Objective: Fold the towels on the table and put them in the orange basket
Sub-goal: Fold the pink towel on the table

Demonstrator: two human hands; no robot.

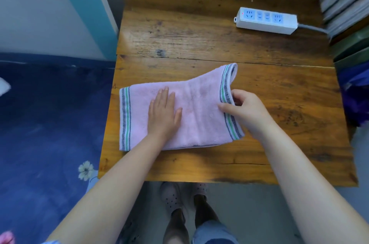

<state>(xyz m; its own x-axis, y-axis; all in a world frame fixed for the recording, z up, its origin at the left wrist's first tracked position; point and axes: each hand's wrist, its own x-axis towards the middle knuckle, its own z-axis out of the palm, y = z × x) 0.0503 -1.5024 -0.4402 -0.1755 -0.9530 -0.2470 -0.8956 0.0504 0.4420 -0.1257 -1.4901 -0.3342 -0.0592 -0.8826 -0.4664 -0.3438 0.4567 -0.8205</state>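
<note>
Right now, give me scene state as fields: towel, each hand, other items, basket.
towel: pink towel flat on wooden table, right striped end lifted
left hand: left hand pressing flat on the towel, fingers straight
right hand: right hand pinching the striped right edge
other items: white power strip at far right of table
basket: orange basket not in view

Towel lay on table, toward near edge. My left hand rested flat on towel's left half; my right hand pinched its lifted right edge. Power strip sat behind, far right. Bed left of table.
</note>
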